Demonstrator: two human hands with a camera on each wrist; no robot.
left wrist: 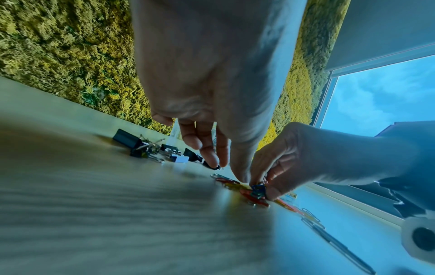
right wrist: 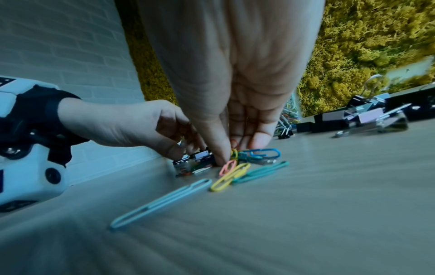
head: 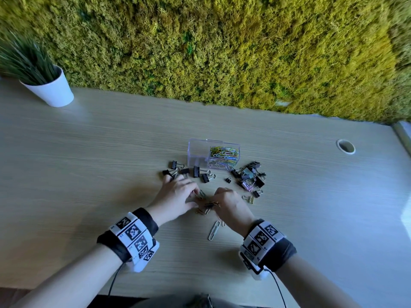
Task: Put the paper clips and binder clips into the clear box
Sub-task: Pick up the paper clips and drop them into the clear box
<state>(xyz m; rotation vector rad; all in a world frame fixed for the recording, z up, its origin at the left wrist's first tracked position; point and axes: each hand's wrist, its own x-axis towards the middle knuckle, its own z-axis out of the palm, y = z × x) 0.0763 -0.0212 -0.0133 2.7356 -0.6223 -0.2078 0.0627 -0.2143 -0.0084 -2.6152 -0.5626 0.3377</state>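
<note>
The clear box (head: 195, 152) stands mid-table, with coloured paper clips (head: 224, 155) in its right compartment. Black binder clips (head: 195, 172) lie in front of it on the left, and a mixed heap of binder clips (head: 250, 176) on the right. Nearer me is a small pile of loose paper clips (head: 204, 206). My left hand (head: 195, 194) curls its thumb and fingers onto the pile's left side (right wrist: 193, 163). My right hand (right wrist: 235, 150) pinches a bunch of coloured clips (left wrist: 258, 189) at the pile's right side. One long pale blue paper clip (right wrist: 160, 203) lies apart, nearest me.
A white pot with a grass plant (head: 50, 90) stands at the far left of the wooden table (head: 89, 165). A moss wall (head: 222, 52) runs along the back edge. At the far right is a round cable hole (head: 345, 147).
</note>
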